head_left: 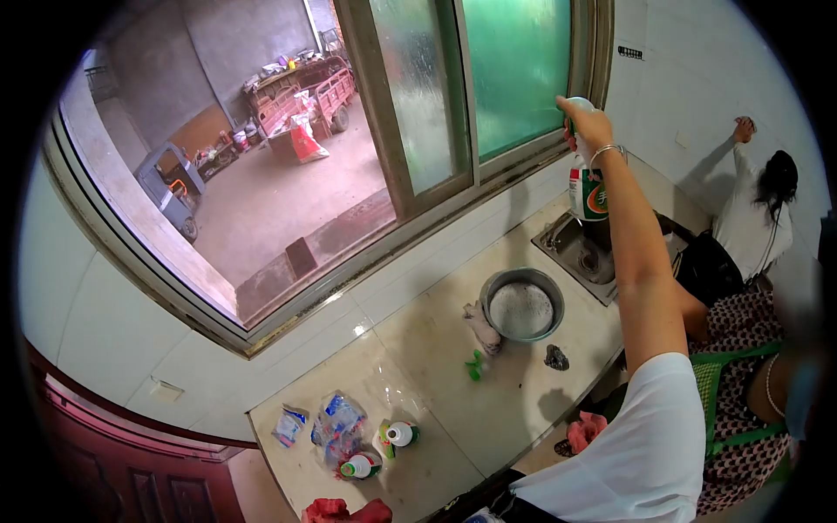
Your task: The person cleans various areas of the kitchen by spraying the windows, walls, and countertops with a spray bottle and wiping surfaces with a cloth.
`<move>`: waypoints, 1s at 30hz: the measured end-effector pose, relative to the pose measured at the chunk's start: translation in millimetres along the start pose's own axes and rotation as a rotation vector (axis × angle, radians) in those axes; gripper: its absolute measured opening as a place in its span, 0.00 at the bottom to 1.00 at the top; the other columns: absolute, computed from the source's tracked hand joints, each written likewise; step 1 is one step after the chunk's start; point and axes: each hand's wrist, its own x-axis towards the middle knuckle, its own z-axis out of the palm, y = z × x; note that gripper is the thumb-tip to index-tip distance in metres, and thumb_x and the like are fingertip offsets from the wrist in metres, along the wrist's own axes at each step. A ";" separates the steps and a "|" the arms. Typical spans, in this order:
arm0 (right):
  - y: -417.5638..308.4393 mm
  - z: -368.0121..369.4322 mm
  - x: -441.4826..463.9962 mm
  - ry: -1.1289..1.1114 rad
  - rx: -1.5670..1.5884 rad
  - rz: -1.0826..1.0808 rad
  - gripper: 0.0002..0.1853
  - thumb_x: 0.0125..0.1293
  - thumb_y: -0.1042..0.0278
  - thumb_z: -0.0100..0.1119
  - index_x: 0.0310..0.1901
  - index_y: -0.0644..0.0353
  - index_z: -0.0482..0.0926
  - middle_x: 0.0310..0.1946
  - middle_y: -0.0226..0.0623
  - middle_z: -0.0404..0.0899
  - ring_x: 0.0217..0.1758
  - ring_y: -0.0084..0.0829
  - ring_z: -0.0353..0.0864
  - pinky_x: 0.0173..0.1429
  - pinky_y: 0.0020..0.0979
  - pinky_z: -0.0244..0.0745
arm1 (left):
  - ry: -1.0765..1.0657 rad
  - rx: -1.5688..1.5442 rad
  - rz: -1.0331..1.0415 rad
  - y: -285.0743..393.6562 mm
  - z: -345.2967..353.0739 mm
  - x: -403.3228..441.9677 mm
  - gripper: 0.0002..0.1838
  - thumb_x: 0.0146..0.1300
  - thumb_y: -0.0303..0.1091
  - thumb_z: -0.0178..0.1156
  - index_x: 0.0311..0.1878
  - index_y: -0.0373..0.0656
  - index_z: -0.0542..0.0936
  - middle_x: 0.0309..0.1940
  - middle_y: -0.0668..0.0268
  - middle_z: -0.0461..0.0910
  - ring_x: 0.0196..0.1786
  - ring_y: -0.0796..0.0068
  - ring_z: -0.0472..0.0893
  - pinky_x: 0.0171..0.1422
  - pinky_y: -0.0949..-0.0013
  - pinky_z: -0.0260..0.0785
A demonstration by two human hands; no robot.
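Note:
My right hand (588, 126) is stretched out in front of the window's green pane (519, 78), with a bracelet at the wrist. It is closed round the top of a spray bottle (588, 193), whose red, white and green label shows below the hand. The bottle hangs upright above the left part of the sink (580, 261). My left hand does not show. A red cloth-like item (349, 512) lies at the bottom edge, cut off by the frame.
On the counter (436, 436) are a round basin (523, 305), a greyish cloth (481, 329), green pieces (475, 366), a dark clump (555, 357), two bottles and plastic packaging (340, 427). One person (750, 209) touches the wall; another in patterned clothing (741, 331) stands close at right.

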 end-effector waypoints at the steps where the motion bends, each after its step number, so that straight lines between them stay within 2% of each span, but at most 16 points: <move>1: 15.4 0.2 4.1 -0.005 -0.020 -0.001 0.22 0.57 0.48 0.67 0.22 0.61 0.75 0.16 0.33 0.73 0.15 0.26 0.73 0.22 0.29 0.68 | -0.005 -0.013 -0.008 -0.2 -0.2 -1.4 0.13 0.63 0.41 0.51 0.30 0.42 0.75 0.29 0.66 0.76 0.37 0.68 0.75 0.46 0.66 0.69; 5: 59.9 -2.8 7.7 -0.072 -0.070 0.032 0.23 0.57 0.48 0.66 0.22 0.63 0.76 0.16 0.35 0.75 0.15 0.27 0.75 0.20 0.31 0.70 | -0.020 0.025 0.011 0.4 10.1 -12.2 0.13 0.63 0.41 0.51 0.31 0.41 0.76 0.29 0.64 0.76 0.37 0.65 0.76 0.46 0.64 0.69; 7: 67.2 -1.2 0.0 -0.060 -0.082 0.066 0.25 0.56 0.46 0.67 0.22 0.63 0.73 0.15 0.37 0.73 0.13 0.29 0.71 0.18 0.31 0.67 | 0.009 0.118 0.118 2.7 22.2 -25.2 0.14 0.63 0.41 0.51 0.32 0.40 0.77 0.30 0.62 0.77 0.38 0.63 0.76 0.47 0.63 0.70; 10: 84.9 -6.5 0.8 0.021 -0.062 0.110 0.27 0.56 0.42 0.67 0.24 0.63 0.74 0.17 0.38 0.74 0.13 0.29 0.71 0.19 0.30 0.67 | 0.027 0.080 0.109 2.4 10.6 -17.3 0.15 0.63 0.41 0.51 0.34 0.38 0.77 0.32 0.60 0.79 0.39 0.60 0.77 0.49 0.61 0.71; 12: 97.6 -14.2 8.2 0.081 -0.021 0.192 0.28 0.55 0.40 0.66 0.21 0.64 0.77 0.15 0.36 0.75 0.18 0.30 0.78 0.22 0.32 0.71 | 0.047 0.093 0.126 -0.5 3.4 -10.7 0.15 0.63 0.41 0.51 0.34 0.38 0.77 0.32 0.60 0.79 0.39 0.60 0.77 0.48 0.61 0.71; 13: 104.7 -18.3 14.4 0.079 -0.022 0.199 0.28 0.55 0.40 0.66 0.21 0.64 0.77 0.15 0.36 0.75 0.18 0.30 0.78 0.22 0.32 0.71 | 0.063 0.103 0.143 -1.5 0.4 -8.4 0.15 0.63 0.41 0.51 0.33 0.37 0.77 0.32 0.60 0.79 0.38 0.60 0.77 0.47 0.62 0.71; 15: 113.6 -21.6 20.3 0.146 -0.257 0.113 0.28 0.55 0.41 0.67 0.22 0.64 0.77 0.16 0.36 0.76 0.19 0.30 0.79 0.23 0.32 0.71 | 0.079 0.113 0.134 -1.0 6.4 -12.4 0.14 0.62 0.41 0.51 0.32 0.38 0.77 0.32 0.59 0.79 0.37 0.60 0.76 0.46 0.59 0.70; 17: 117.7 -25.9 16.2 0.132 -0.195 0.148 0.28 0.55 0.42 0.67 0.23 0.64 0.77 0.17 0.36 0.77 0.19 0.30 0.79 0.24 0.32 0.72 | 0.099 0.118 0.123 -5.7 2.0 -10.8 0.14 0.61 0.40 0.52 0.30 0.39 0.77 0.32 0.58 0.79 0.36 0.60 0.76 0.45 0.57 0.70; 19: 116.6 -25.2 9.8 0.155 -0.052 0.202 0.27 0.55 0.43 0.68 0.23 0.65 0.78 0.17 0.34 0.77 0.19 0.30 0.78 0.27 0.30 0.73 | -0.052 0.011 0.188 -14.2 -10.2 5.7 0.21 0.70 0.51 0.44 0.36 0.43 0.77 0.32 0.59 0.81 0.36 0.58 0.80 0.47 0.54 0.74; 20: 116.8 -25.2 5.8 0.100 0.004 0.210 0.25 0.55 0.45 0.69 0.29 0.66 0.79 0.19 0.34 0.77 0.20 0.29 0.79 0.26 0.30 0.72 | -0.041 0.008 0.186 -14.3 -12.9 7.1 0.21 0.70 0.51 0.44 0.36 0.43 0.77 0.32 0.59 0.81 0.36 0.58 0.80 0.47 0.54 0.74; 23: 122.2 -20.9 -6.7 0.058 0.127 0.164 0.25 0.56 0.48 0.69 0.34 0.67 0.77 0.21 0.37 0.76 0.20 0.29 0.79 0.22 0.31 0.69 | 0.039 0.040 0.130 -14.8 -23.1 10.6 0.22 0.70 0.52 0.45 0.37 0.44 0.78 0.34 0.59 0.81 0.39 0.56 0.81 0.49 0.52 0.74; 24: 122.0 -21.5 -9.2 0.067 0.153 0.189 0.25 0.58 0.49 0.69 0.39 0.68 0.76 0.26 0.39 0.76 0.21 0.29 0.78 0.20 0.32 0.68 | 0.017 0.041 0.121 -15.8 -28.8 13.1 0.22 0.70 0.53 0.44 0.39 0.43 0.78 0.36 0.58 0.82 0.40 0.55 0.81 0.49 0.50 0.74; 28: 120.0 -42.7 -27.5 0.034 0.271 0.231 0.24 0.58 0.50 0.69 0.39 0.66 0.76 0.29 0.39 0.76 0.20 0.30 0.74 0.20 0.31 0.66 | -0.044 0.110 0.138 -25.3 -50.1 24.7 0.23 0.70 0.52 0.43 0.42 0.42 0.79 0.39 0.56 0.82 0.40 0.55 0.81 0.47 0.50 0.75; 29: 112.1 -47.8 -27.9 0.044 0.261 0.212 0.24 0.58 0.50 0.69 0.39 0.66 0.76 0.29 0.39 0.76 0.20 0.30 0.74 0.20 0.31 0.66 | -0.104 0.119 0.096 -24.5 -47.5 25.0 0.23 0.70 0.51 0.42 0.37 0.41 0.78 0.37 0.58 0.82 0.38 0.56 0.81 0.46 0.51 0.75; 30: 107.0 -51.8 -29.9 0.076 0.242 0.178 0.24 0.57 0.49 0.69 0.38 0.66 0.76 0.27 0.38 0.76 0.19 0.30 0.73 0.20 0.31 0.66 | -0.069 0.087 0.077 -26.9 -44.9 23.1 0.22 0.69 0.50 0.43 0.34 0.42 0.78 0.35 0.60 0.82 0.39 0.58 0.80 0.46 0.53 0.75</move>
